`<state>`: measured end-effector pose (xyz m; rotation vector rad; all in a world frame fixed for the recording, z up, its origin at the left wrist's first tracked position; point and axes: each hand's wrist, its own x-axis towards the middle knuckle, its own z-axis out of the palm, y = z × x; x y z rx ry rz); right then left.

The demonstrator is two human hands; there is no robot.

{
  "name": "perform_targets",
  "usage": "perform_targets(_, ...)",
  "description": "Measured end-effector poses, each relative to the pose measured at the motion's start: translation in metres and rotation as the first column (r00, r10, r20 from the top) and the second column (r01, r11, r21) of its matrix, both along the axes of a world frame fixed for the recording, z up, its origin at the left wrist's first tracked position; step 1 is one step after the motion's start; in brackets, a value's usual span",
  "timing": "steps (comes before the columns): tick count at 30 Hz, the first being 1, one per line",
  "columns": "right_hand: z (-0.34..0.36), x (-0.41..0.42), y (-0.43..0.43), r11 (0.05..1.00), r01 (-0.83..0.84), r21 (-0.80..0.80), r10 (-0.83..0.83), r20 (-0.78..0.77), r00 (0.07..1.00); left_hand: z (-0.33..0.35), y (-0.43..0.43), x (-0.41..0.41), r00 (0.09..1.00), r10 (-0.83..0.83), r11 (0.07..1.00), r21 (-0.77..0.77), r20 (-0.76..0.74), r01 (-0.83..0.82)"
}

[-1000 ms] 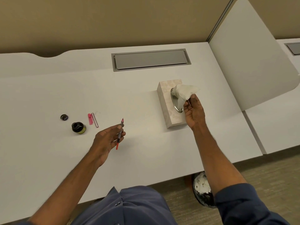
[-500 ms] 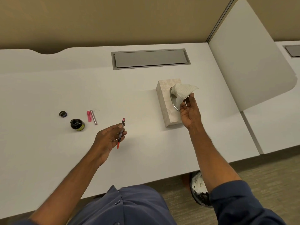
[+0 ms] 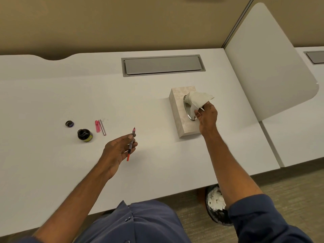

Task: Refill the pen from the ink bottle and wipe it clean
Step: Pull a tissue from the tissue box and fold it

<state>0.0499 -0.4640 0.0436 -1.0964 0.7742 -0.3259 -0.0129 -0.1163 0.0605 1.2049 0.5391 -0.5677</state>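
Observation:
My left hand (image 3: 119,148) holds a slim red pen (image 3: 131,144) above the middle of the white desk (image 3: 52,172), nib pointing away from me. My right hand (image 3: 207,116) pinches a white tissue (image 3: 198,99) that sticks out of the beige tissue box (image 3: 180,113); part of the tissue is still inside the metal-ringed slot. The open ink bottle (image 3: 84,135) stands at the left of the desk, its small dark cap (image 3: 69,123) lying behind it. A pink pen part (image 3: 97,126) and a silver pen part (image 3: 102,127) lie side by side just right of the bottle.
A grey cable hatch (image 3: 163,65) is set into the back of the desk. A white divider panel (image 3: 268,64) rises at the right. Under the desk's front edge stands a bin (image 3: 216,206) with crumpled white tissues inside.
My right hand has kept its pinch on the tissue at the box and shifted slightly; the left hand with the pen has stayed nearly still.

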Motion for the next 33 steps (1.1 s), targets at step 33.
perform_targets(33,0.069,0.052,-0.042,0.382,-0.252,-0.889,0.217,-0.179,0.96,-0.007,0.003,0.009,1.0,0.002,1.0,-0.026,-0.006,-0.002)
